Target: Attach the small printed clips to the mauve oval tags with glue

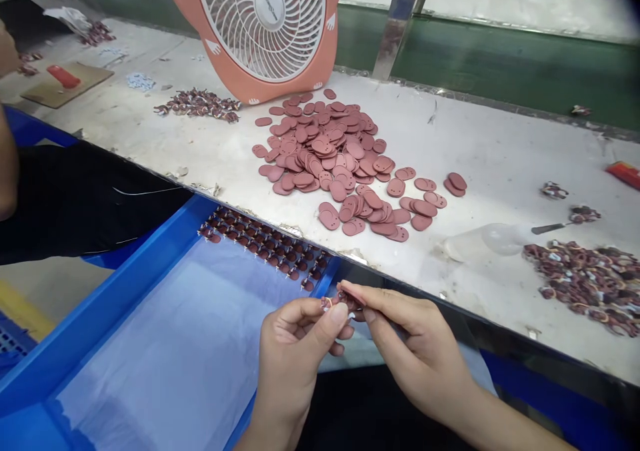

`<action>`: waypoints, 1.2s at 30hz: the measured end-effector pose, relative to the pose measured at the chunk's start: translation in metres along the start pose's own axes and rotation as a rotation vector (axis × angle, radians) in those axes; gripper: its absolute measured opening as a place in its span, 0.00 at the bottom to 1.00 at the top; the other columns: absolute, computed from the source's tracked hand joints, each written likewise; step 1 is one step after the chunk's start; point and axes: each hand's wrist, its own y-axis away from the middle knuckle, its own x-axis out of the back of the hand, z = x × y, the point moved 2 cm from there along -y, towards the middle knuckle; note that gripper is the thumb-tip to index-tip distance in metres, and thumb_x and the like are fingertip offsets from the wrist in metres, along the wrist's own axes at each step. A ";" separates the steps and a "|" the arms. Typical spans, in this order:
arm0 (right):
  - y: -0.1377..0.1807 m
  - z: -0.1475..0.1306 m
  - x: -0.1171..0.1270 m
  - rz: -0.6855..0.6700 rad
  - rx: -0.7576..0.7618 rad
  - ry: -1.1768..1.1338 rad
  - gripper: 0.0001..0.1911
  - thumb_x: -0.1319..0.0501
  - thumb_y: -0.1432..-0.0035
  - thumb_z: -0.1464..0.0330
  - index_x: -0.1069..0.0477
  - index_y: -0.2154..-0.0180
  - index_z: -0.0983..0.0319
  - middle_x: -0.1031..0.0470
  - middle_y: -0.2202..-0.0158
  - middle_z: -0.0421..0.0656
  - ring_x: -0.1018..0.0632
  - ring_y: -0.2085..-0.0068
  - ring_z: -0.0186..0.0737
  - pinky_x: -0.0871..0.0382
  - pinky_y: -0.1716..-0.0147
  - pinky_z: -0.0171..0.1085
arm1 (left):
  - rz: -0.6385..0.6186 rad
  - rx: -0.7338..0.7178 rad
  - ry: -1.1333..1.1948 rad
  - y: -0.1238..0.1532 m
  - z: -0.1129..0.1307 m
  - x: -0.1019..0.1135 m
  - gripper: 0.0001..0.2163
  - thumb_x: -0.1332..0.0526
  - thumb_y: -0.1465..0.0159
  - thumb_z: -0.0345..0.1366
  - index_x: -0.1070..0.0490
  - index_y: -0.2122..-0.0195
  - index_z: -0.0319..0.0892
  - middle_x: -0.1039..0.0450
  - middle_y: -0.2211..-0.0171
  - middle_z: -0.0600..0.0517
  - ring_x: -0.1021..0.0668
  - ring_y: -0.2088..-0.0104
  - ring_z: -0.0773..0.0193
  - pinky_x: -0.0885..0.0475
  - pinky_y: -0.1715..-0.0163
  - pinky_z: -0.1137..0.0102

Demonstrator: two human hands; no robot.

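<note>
My left hand (295, 338) and my right hand (405, 344) meet below the bench edge, pinching one small brown-red part (344, 298) between their fingertips. A small coil piece seems to sit at my left thumb tip. Just left of my hands lies a blue tray (125, 284) lined with clear film. Rows of finished small parts (265, 244) fill its far edge. On the bench above, a large heap of brown-red oval plates (330, 154) lies spread out.
A pink desk fan (260, 24) stands at the back. A pile of small coils (585, 278) lies at the right, another pile (197, 102) near the fan. Another person's dark-clothed arm (60, 198) is at the left. A clear bulb-like tool (495, 238) rests on the bench.
</note>
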 end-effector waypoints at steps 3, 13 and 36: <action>0.000 0.000 0.000 0.028 -0.005 -0.011 0.22 0.43 0.37 0.78 0.24 0.46 0.54 0.17 0.55 0.42 0.16 0.60 0.39 0.19 0.59 0.36 | 0.015 -0.013 0.012 0.000 0.000 -0.001 0.10 0.23 0.53 0.39 0.20 0.78 0.41 0.21 0.80 0.52 0.21 0.79 0.66 0.27 0.80 0.76; 0.000 0.003 -0.003 0.070 -0.001 -0.035 0.22 0.43 0.38 0.78 0.23 0.47 0.55 0.18 0.54 0.42 0.16 0.57 0.38 0.20 0.57 0.34 | 0.070 -0.073 0.019 0.002 0.002 -0.008 0.08 0.24 0.52 0.37 0.20 0.78 0.41 0.21 0.80 0.53 0.21 0.79 0.68 0.27 0.80 0.78; 0.033 0.019 0.040 0.315 -0.186 0.325 0.14 0.38 0.37 0.60 0.26 0.49 0.47 0.20 0.52 0.45 0.17 0.59 0.50 0.17 0.59 0.44 | 0.527 -0.330 -0.536 -0.100 0.017 0.135 0.16 0.35 0.38 0.48 0.24 0.58 0.39 0.19 0.59 0.46 0.18 0.57 0.53 0.22 0.64 0.64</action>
